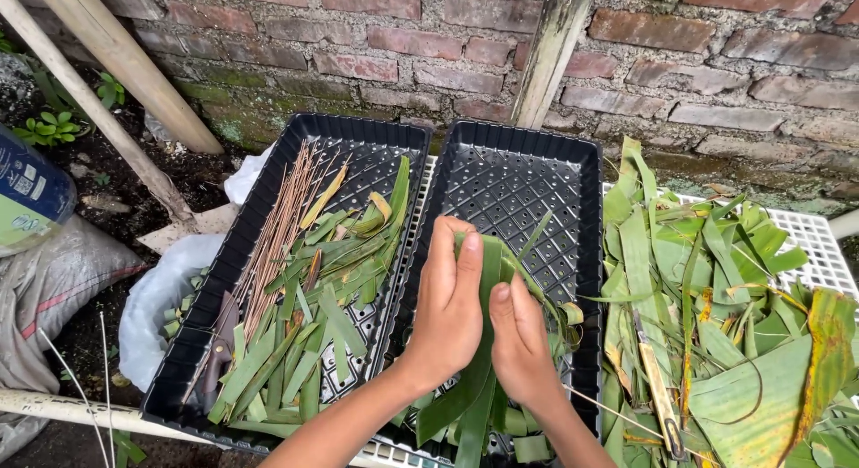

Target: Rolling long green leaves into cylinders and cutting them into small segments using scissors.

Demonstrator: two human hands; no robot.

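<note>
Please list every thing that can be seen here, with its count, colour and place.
trays: two, black, side by side in the middle
leaf strips: many, green, in left tray
sticks: a bundle, brown, in left tray
leaf pile: one, green and yellow, on white crate at right
crate: one, white, right
wall: one, red brick, behind
poles: three, pale, leaning on wall
sacks: grey and white, left
folded leaf: one, green, between both hands
left hand: on the leaf
right hand: on the leaf

Both hands [483, 325] together, seemingly gripping
</note>
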